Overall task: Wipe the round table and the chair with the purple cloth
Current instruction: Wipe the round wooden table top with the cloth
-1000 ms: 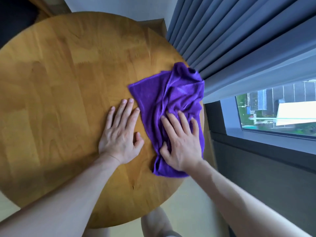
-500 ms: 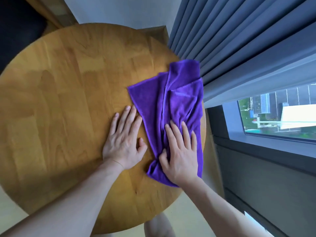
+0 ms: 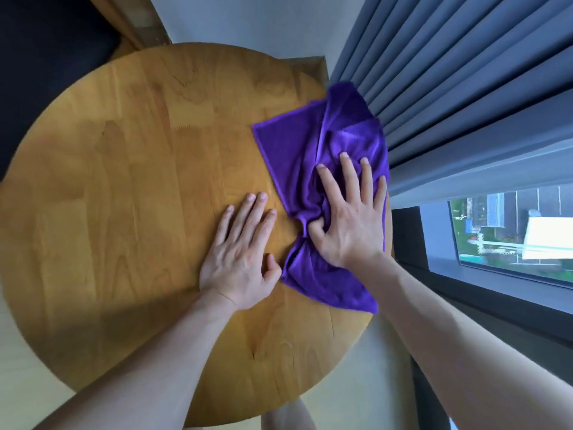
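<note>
Since a second ago my right hand [image 3: 350, 215] has slid up the purple cloth [image 3: 322, 169] toward the far right rim of the counter [image 3: 124, 187], and the fabric has bunched into a pinch under my thumb where it earlier lay flatter. That hand now lies spread on the cloth, fingers straight and pressing down while the thumb tucks into the gathered fold, so I judge it is pushing the cloth along rather than gripping it. The cloth sits on the right side of the round top, its far corner reaching over the rim just beside the grey curtain [image 3: 449, 88], its near corner trailing back below my wrist. My left hand [image 3: 242, 249] rests flat and relaxed on bare wood just beside the cloth, holding nothing; I take it as a brace so I can lean into the stroke. Most of the counter to the left looks still to be covered, and the chair is not clearly in view. There are no containers here, nothing holding anything.
</note>
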Motion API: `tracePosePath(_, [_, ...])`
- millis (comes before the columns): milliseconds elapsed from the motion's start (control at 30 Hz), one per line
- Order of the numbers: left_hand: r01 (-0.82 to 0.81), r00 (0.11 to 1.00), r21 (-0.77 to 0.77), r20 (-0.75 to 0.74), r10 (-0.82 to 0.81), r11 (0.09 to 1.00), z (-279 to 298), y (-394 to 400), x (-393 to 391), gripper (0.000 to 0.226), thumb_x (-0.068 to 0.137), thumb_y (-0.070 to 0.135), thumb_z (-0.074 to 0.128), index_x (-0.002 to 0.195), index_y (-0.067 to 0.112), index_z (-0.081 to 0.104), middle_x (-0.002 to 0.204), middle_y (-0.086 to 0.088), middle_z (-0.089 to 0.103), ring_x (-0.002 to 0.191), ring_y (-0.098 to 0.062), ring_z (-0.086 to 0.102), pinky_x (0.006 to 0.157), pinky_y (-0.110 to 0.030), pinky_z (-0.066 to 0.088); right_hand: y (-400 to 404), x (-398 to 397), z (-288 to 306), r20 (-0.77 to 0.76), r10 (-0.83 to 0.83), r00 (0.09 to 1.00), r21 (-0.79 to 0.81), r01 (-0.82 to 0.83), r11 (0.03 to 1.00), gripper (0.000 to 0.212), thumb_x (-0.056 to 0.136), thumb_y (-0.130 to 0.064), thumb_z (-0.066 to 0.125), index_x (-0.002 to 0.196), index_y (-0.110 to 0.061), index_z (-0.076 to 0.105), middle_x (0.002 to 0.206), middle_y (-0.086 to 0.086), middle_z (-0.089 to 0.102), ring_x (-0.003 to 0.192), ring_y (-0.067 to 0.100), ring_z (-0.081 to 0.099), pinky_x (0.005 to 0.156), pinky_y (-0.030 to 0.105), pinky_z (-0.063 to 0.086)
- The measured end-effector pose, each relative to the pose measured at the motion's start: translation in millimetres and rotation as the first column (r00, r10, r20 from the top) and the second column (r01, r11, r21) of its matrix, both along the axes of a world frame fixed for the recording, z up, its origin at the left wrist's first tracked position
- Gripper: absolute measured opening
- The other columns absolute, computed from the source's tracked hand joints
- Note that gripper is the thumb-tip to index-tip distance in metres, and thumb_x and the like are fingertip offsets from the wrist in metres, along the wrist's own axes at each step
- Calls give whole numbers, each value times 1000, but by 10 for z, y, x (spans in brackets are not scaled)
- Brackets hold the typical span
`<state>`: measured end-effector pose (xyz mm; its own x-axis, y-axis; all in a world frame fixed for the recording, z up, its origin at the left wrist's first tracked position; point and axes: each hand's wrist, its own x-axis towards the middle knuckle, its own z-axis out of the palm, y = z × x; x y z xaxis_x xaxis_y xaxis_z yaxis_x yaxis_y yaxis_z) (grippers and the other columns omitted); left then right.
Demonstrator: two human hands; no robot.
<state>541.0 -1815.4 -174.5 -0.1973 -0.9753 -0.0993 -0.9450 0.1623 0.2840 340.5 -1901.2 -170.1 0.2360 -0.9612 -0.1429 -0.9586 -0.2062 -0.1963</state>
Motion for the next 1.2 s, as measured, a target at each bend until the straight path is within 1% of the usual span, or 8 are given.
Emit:
tracePosePath(167, [5, 1000, 7, 13, -5, 1000, -26, 22, 12, 81, 80, 34, 49, 155, 6, 40, 172, -13, 20, 161, -26, 14, 128, -54, 18, -457, 126, 0, 78, -102, 992, -50, 106, 993, 81, 76, -47, 47, 154, -27, 37, 167, 4, 25, 155, 35, 14, 122, 62, 14])
tracePosePath(400, [38, 997, 77, -64, -33, 996, 137, 31, 89, 83, 78, 34, 58, 156, 9, 43, 172, -9, 21, 161, -23, 14, 128, -51, 18, 609, 102, 116, 104, -210, 972, -15, 213, 977, 89, 69, -36, 54, 155, -19, 40, 167, 5, 25, 156, 34, 15, 122, 58, 17])
tracePosePath(467, [75, 997, 62, -28, -74, 995, 163, -78, 193, 79, 78, 34, 60, 152, 12, 46, 170, -8, 27, 158, -23, 23, 127, -49, 20, 860, 61, 112, 77, -184, 980, 13, 183, 983, 90, 68, -36, 53, 155, -18, 41, 167, 7, 27, 156, 35, 15, 121, 60, 18])
tracePosePath(533, [22, 999, 39, 40, -24, 999, 148, -214, 367, 80, 78, 34, 60, 154, 13, 45, 170, -11, 26, 158, -28, 24, 128, -51, 18, 901, 15, 96, 47, -156, 987, 27, 155, 988, 90, 68, -38, 52, 155, -19, 41, 166, 8, 27, 155, 36, 16, 121, 61, 19])
tracePosePath(667, [-168, 981, 44, 105, 162, 985, 30, -379, 627, 86, 82, 44, 46, 162, 17, 30, 174, -11, 11, 161, -29, 7, 129, -55, 8, 692, 48, 46, -18, -98, 995, 23, 98, 995, 97, 66, -43, 52, 160, -27, 31, 167, 8, 23, 155, 40, 11, 121, 63, 14])
tracePosePath(867, [-170, 983, 50, 78, 165, 984, 33, -383, 611, 86, 79, 42, 48, 161, 19, 35, 173, -10, 15, 161, -28, 11, 129, -54, 10, -169, 653, 15, 13, -173, 985, 45, 172, 984, 92, 74, -49, 45, 161, -31, 20, 170, 4, 12, 156, 36, 2, 123, 62, 7])
tracePosePath(1033, [-170, 983, 50, 71, 167, 984, 13, -381, 652, 85, 79, 39, 45, 161, 22, 32, 174, -7, 13, 161, -25, 8, 129, -52, 9, -615, 1153, 18, 97, -250, 963, 47, 246, 968, 86, 76, -47, 41, 158, -25, 27, 170, 2, 15, 157, 34, 4, 124, 61, 4])
tracePosePath(1200, [-166, 986, 3, 31, 166, 986, 30, -369, 643, 79, 78, 35, 46, 154, 16, 45, 171, -11, 24, 159, -30, 19, 128, -55, 14, 185, 763, 171, 137, -37, 990, 65, 28, 998, 82, 68, -32, 54, 149, -22, 43, 161, 2, 33, 150, 35, 24, 121, 57, 22])
